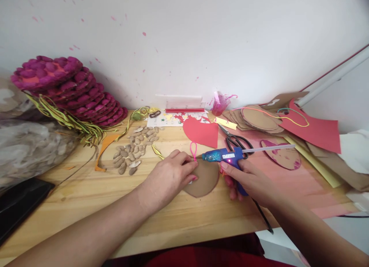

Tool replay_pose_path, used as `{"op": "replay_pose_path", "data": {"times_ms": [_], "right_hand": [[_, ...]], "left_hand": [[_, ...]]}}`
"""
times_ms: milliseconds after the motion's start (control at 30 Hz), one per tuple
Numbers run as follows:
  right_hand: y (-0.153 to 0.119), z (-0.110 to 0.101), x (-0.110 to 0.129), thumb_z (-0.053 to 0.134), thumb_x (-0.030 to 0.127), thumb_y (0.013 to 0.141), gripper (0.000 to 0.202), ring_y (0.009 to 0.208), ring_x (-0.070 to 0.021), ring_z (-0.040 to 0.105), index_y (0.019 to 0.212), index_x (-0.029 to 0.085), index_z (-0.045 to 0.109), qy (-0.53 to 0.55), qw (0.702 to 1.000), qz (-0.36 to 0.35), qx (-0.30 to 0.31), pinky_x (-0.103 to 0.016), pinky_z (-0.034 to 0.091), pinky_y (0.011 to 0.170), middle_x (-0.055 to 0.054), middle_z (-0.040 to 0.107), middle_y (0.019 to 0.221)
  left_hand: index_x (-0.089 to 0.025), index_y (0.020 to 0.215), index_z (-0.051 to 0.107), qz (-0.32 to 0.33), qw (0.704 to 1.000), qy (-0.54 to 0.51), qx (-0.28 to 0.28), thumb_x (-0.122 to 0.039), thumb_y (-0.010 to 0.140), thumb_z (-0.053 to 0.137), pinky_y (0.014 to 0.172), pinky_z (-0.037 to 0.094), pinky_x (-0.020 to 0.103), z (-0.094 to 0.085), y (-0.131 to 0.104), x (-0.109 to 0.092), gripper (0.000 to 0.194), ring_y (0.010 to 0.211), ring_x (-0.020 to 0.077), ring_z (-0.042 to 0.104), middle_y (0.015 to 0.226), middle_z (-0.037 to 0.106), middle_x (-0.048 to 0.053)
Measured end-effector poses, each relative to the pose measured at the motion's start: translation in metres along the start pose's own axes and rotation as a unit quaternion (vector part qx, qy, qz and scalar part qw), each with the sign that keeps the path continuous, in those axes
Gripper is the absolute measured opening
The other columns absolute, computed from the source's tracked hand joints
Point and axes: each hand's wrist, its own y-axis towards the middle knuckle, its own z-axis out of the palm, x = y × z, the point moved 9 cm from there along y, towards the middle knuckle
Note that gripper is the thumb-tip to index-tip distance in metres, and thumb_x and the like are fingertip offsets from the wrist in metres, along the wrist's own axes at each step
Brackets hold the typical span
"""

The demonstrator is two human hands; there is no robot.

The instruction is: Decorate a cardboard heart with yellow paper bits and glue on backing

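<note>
A blue glue gun (236, 156) with a clear glue stick out of its back is gripped in my right hand (249, 178). Its nozzle points left, at the top edge of a brown cardboard piece (203, 180). My left hand (173, 173) rests on the left part of that cardboard, thumb and fingers closed near a pink cord loop (194, 150) at its top edge. What the left fingertips pinch, if anything, is partly hidden. Just behind the cardboard lies a red paper shape (201, 131) with a curved edge.
Black-handled scissors (239, 139) lie behind the glue gun. Peanut shells (129, 153) are spread left of my left hand. Stacked magenta discs (75, 90) lean at the back left, beside a plastic bag (34, 148). Cardboard discs (256, 119) and red paper (314, 126) lie at the right.
</note>
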Motion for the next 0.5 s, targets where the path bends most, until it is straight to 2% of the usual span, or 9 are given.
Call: {"op": "replay_pose_path", "data": {"times_ms": [100,267,500], "right_hand": [[0.0008,-0.0016,-0.0014,0.056,0.056,0.085,0.038,0.042,-0.0118,0.060,0.081,0.019,0.047,-0.006,1.000,0.006,-0.006,-0.019,0.040,0.035,0.005,0.055,0.061],[0.0007,-0.0009,-0.0034,0.057,0.055,0.085,0.037,0.042,-0.0115,0.060,0.079,0.020,0.047,0.043,0.999,0.003,0.005,-0.018,0.040,0.034,0.006,0.054,0.061],[-0.0005,0.0014,-0.0067,0.055,0.051,0.087,0.033,0.038,-0.0109,0.059,0.079,0.020,0.046,0.081,0.996,0.042,0.019,-0.016,0.037,0.031,0.006,0.055,0.058]], "left_hand": [[-0.021,0.112,0.062,-0.001,1.000,0.001,-0.002,-0.028,0.092,0.054,0.085,0.051,0.039,-0.0008,0.0002,-0.0002,0.023,0.100,0.0229,0.053,0.105,0.060,0.008],[-0.021,0.111,0.063,0.000,1.000,0.000,0.004,-0.028,0.092,0.054,0.085,0.051,0.039,-0.0002,-0.0002,-0.0012,0.022,0.100,0.0230,0.053,0.104,0.060,0.008],[-0.020,0.111,0.063,0.000,1.000,0.003,0.003,-0.028,0.092,0.054,0.085,0.051,0.039,0.0001,0.0007,-0.0010,0.023,0.100,0.0232,0.052,0.104,0.060,0.008]]}}
